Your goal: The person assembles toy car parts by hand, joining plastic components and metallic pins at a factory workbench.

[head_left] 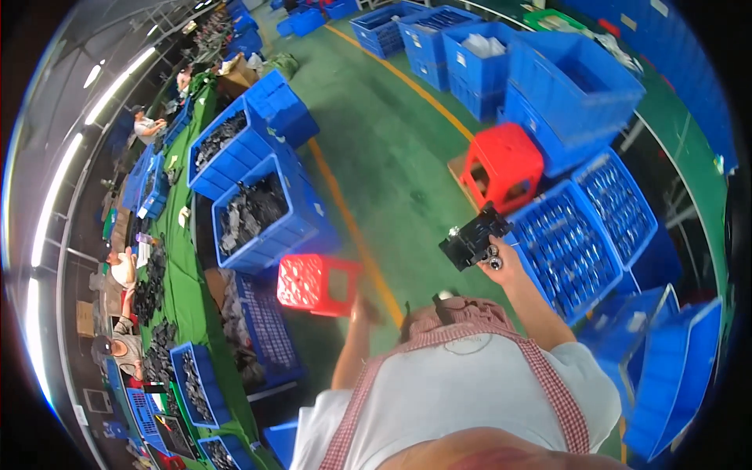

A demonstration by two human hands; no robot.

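Observation:
My left hand (362, 308), blurred by motion, grips the edge of a small red plastic stool (304, 283). The stool is tipped on its side, its shiny seat facing left. In my right hand (503, 265) is a black moulded plastic part (470, 241) with small shiny metal pieces on it; two round silver ends show by the fingers. Just beyond that hand, a second red stool (509, 160) stands on the floor beside blue crates. Close to the right forearm lies a blue crate (558, 249) filled with rows of shiny, clear-looking pieces.
Blue bins (270, 249) of black parts stand at left, by a long green-covered work table (184, 270) where several people sit. Stacked blue crates (576, 74) line the right side. A green floor aisle (376, 149) with yellow lines runs ahead. Empty-looking blue bins (677, 376) sit lower right.

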